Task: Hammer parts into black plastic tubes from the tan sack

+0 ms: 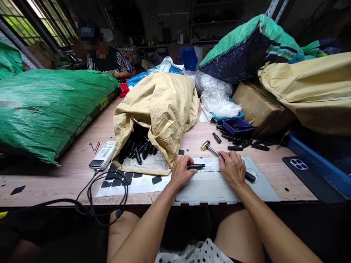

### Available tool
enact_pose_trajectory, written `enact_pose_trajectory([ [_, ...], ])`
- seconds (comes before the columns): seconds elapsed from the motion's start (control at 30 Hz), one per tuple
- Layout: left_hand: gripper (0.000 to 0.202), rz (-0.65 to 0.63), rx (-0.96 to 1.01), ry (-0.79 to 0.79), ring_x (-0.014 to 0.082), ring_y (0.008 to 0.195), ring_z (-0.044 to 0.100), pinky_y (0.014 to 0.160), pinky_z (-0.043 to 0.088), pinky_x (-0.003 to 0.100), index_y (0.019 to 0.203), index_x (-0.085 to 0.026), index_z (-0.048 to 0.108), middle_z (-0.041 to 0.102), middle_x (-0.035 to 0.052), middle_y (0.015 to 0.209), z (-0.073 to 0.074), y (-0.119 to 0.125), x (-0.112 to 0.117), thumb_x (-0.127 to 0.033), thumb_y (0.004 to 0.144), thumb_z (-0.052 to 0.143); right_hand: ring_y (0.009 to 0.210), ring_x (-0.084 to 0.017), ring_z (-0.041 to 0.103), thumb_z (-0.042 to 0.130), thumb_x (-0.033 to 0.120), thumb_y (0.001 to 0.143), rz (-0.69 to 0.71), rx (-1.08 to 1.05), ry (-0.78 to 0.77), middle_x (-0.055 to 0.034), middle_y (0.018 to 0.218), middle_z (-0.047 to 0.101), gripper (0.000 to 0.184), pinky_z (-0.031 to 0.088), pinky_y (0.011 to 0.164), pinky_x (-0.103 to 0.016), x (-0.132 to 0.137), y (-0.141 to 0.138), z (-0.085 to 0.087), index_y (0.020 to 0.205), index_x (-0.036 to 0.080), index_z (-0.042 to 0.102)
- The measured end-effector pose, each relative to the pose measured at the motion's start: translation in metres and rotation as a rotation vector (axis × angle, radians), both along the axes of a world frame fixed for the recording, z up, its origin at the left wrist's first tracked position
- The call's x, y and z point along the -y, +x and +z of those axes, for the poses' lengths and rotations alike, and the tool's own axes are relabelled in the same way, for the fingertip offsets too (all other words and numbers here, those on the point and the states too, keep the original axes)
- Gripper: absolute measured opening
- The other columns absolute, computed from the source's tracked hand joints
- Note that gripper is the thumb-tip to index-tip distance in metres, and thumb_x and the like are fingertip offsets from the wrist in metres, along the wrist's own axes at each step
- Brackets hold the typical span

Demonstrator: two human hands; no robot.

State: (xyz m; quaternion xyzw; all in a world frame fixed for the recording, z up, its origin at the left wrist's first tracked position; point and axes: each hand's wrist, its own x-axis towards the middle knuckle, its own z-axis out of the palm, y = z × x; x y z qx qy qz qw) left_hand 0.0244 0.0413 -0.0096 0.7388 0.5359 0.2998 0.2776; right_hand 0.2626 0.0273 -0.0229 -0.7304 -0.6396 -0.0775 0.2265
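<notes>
My left hand (183,171) is closed around a small black rod-shaped part (197,166), which lies flat on a grey mat (260,187) at the table's front edge. My right hand (232,168) is closed over the handle of a small hammer (212,149); its yellow-tipped head points up and left, and the black grip end sticks out to the right of the hand. A tan woven sack (161,107) lies open just behind my left hand, with several black parts (138,147) spilling from its mouth.
A big green sack (45,106) fills the left side. A white device (102,155) with a black cable (102,198) lies left of the tan sack. A dark blue tray (237,125), loose black parts (236,142), a cardboard box (259,106), a phone (303,172) and a blue crate (322,161) sit right. Another person (104,58) sits at the far end.
</notes>
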Motion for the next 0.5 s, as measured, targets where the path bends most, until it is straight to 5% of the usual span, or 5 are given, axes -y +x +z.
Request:
enact_pose_trajectory([
  [0.17,0.016,-0.011,0.024,-0.001,0.022,0.095,0.056,0.085,0.044,0.034,0.089,-0.023,0.062,0.065,0.0009,0.094,0.006,0.0,-0.002,-0.022,0.08,0.076,0.096,-0.024,0.048,0.049,0.031,0.099,-0.006,0.062,-0.005,-0.0092,0.103,0.061,0.029,0.029,0.077,-0.035,0.0,-0.005,0.001,0.117,0.023,0.07],
  [0.3,0.013,-0.082,0.102,0.082,0.0242,0.098,0.059,0.09,0.045,0.038,0.102,-0.023,0.064,0.068,0.0061,0.101,0.023,-0.007,0.037,-0.034,0.094,0.063,0.096,-0.024,0.047,0.049,0.031,0.099,-0.02,0.094,-0.018,-0.0094,0.103,0.06,0.026,0.028,0.076,-0.035,-0.001,-0.006,0.003,0.112,0.023,0.069],
  [0.4,0.025,-0.453,0.013,0.052,0.0256,0.098,0.062,0.093,0.044,0.041,0.114,-0.027,0.066,0.07,0.0092,0.104,0.017,-0.022,0.097,-0.043,0.099,0.053,0.096,-0.024,0.047,0.048,0.031,0.099,-0.024,0.108,-0.012,-0.0094,0.104,0.061,0.025,0.028,0.076,-0.036,-0.001,-0.007,0.003,0.111,0.022,0.069],
  [0.47,0.03,-0.797,-0.117,-0.051,0.0253,0.095,0.065,0.093,0.045,0.04,0.119,-0.031,0.066,0.072,0.0085,0.103,-0.006,-0.035,0.135,-0.048,0.098,0.054,0.096,-0.024,0.047,0.048,0.031,0.1,-0.024,0.115,-0.01,-0.0097,0.104,0.061,0.025,0.028,0.076,-0.036,0.0,-0.007,0.002,0.11,0.022,0.069],
  [0.5,0.031,-0.815,-0.167,-0.124,0.025,0.094,0.066,0.094,0.045,0.04,0.12,-0.031,0.066,0.073,0.008,0.103,-0.022,-0.042,0.15,-0.048,0.097,0.053,0.096,-0.025,0.047,0.047,0.031,0.1,-0.023,0.117,-0.012,-0.0099,0.104,0.061,0.026,0.028,0.076,-0.036,0.0,-0.008,0.002,0.11,0.021,0.069],
])
